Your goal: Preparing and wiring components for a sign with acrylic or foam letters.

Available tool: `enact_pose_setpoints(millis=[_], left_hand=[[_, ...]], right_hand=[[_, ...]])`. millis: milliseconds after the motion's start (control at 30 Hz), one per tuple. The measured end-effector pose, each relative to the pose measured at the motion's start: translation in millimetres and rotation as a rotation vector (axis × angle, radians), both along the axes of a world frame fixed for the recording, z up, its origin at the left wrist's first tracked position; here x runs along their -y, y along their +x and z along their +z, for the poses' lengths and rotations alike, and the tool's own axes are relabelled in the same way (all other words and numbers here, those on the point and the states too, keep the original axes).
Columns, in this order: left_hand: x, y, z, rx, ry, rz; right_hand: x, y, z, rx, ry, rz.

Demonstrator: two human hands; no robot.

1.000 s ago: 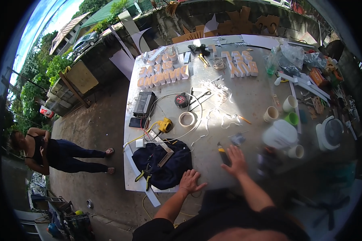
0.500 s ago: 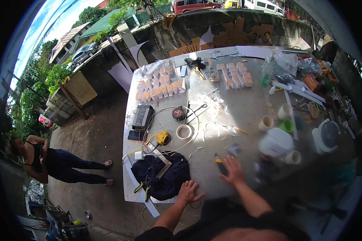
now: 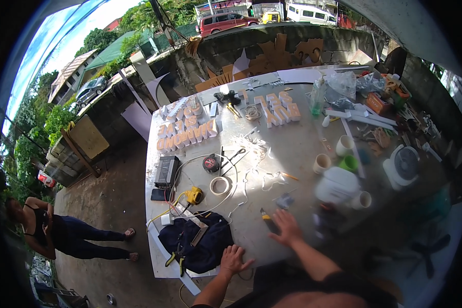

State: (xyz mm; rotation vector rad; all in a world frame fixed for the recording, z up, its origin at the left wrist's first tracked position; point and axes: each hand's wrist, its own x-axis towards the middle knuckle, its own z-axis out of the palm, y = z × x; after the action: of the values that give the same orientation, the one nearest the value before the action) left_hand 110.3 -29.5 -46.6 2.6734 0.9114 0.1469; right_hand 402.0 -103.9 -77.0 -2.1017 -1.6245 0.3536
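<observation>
My left hand (image 3: 233, 259) lies flat on the grey table (image 3: 292, 149) at its near edge, fingers spread, right beside a dark blue cloth bag (image 3: 197, 241). My right hand (image 3: 286, 229) rests palm down with fingers apart, its tips touching a yellow and black utility knife (image 3: 266, 219). Neither hand holds anything. A metal square ruler (image 3: 196, 226) lies across the bag.
A tape roll (image 3: 220, 185), a black round tape measure (image 3: 210, 163), a yellow plug (image 3: 193, 195), white jug (image 3: 337, 186), cups (image 3: 322, 163), a small fan (image 3: 404, 165) and rows of cut-out letters (image 3: 187, 136) crowd the table. A person (image 3: 61, 233) stands on the ground at left.
Both hands have stayed flat on the table. The view tilted up, so the table and hands sit lower in the picture.
</observation>
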Motion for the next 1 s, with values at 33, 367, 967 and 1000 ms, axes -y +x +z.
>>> enact_pose_setpoints(millis=[33,367,967,1000], left_hand=[[2.1,-0.2,1.4,0.004,0.000,0.008],[2.5,2.3,5.9,-0.010,-0.021,0.014],[2.8,3.1,3.3,0.021,0.012,0.011],[2.1,5.1,3.3,0.035,0.007,0.013]], right_hand=[[1.7,-0.8,0.5,-0.005,-0.007,0.001],[3.1,0.3,-1.8,0.001,0.004,-0.002],[3.1,0.6,-3.2,0.017,-0.036,0.012],[2.7,2.2,-2.8,0.026,-0.039,0.016]])
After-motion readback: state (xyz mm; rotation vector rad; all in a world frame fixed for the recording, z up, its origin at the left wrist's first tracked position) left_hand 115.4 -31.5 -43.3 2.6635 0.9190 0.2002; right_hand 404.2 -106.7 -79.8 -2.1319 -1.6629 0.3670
